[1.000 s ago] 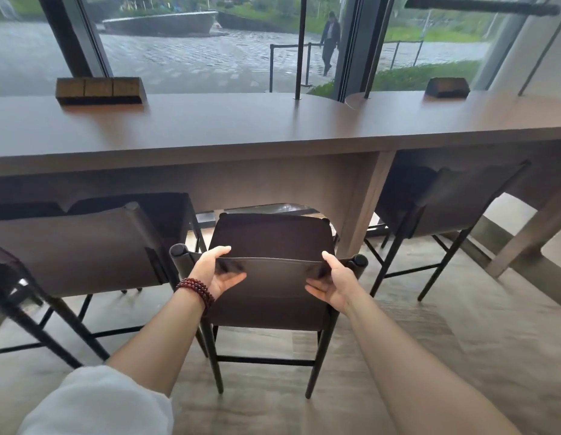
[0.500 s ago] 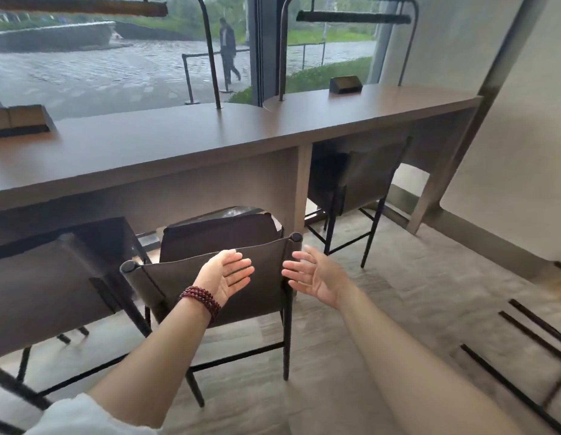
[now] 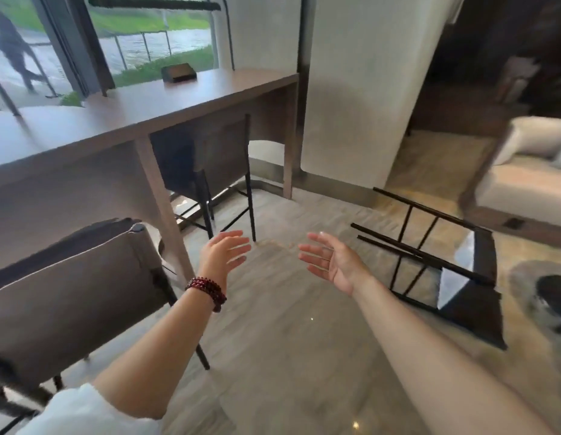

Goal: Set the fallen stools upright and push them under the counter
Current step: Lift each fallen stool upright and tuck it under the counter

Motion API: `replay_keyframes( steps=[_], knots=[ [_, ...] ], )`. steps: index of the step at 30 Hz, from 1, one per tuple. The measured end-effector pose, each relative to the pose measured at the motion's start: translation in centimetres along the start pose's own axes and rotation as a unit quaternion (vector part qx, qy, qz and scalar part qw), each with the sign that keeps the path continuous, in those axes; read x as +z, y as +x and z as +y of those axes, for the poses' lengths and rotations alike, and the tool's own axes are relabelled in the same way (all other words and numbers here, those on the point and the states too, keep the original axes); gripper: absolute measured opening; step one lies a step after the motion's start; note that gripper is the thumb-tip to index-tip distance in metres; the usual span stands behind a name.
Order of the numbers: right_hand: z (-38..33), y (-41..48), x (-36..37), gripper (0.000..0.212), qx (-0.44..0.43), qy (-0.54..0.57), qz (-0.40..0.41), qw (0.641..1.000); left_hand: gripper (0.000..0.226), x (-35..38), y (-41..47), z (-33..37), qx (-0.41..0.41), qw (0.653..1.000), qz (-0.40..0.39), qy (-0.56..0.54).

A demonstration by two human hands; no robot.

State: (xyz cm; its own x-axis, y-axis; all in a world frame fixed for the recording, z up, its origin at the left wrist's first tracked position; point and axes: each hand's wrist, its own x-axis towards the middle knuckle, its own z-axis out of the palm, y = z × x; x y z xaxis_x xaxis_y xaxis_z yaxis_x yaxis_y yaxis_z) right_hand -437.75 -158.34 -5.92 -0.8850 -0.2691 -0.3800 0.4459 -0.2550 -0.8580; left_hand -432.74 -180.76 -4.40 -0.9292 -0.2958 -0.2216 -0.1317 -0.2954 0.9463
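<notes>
At the near left an upright stool [image 3: 68, 293] stands with its seat tucked under the counter [image 3: 147, 105], and a second stool [image 3: 216, 158] stands farther along, also pushed in below the top. A small dark box [image 3: 178, 72] sits on the counter's far end. The left hand [image 3: 224, 254], with a bead bracelet [image 3: 208, 288] at the wrist, is held out over the floor [image 3: 272, 324] with its fingers spread and loose, gripping nothing. The right hand [image 3: 331, 262], just beside it, is likewise spread, palm turned inward, and empty. To the right of both hands, apart from the counter, the fallen stool [image 3: 470, 309] lies on its side on the floor. Its legs [image 3: 407, 249] point left and away, and its seat and back lie at the near right, so its long axis runs from far left to near right. The right hand is the nearer one, close to the leg tips. The seat end, probably the better place to lift from, lies farther right. A pale sofa [image 3: 524, 183] stands beyond at the far right.
</notes>
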Motion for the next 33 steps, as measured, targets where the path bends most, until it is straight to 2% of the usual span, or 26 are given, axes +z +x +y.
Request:
replay_keyframes(
  steps=[9, 18, 24, 33],
  knots=[
    [-4.4, -11.5, -23.3, 0.026, -0.048, 0.008, 0.128, 0.991, 0.017, 22.8, -5.4, -7.0, -0.041, 0.988, -0.145, 0.02],
    [-6.3, -19.8, -40.6, 0.028, -0.084, 0.042, 0.264, 0.96, 0.017, 42.6, -9.1, -13.2, -0.078, 0.957, -0.275, 0.053],
    [-8.1, -21.0, -49.7, 0.028, -0.099, 0.07, 0.318, 0.94, 0.017, 53.9, -8.6, -16.9, -0.096, 0.933, -0.338, 0.077],
    [-13.7, -16.7, -62.9, 0.027, -0.107, 0.091, 0.369, 0.919, 0.016, 70.2, -2.9, -22.1, -0.126, 0.901, -0.403, 0.103]
  ],
)
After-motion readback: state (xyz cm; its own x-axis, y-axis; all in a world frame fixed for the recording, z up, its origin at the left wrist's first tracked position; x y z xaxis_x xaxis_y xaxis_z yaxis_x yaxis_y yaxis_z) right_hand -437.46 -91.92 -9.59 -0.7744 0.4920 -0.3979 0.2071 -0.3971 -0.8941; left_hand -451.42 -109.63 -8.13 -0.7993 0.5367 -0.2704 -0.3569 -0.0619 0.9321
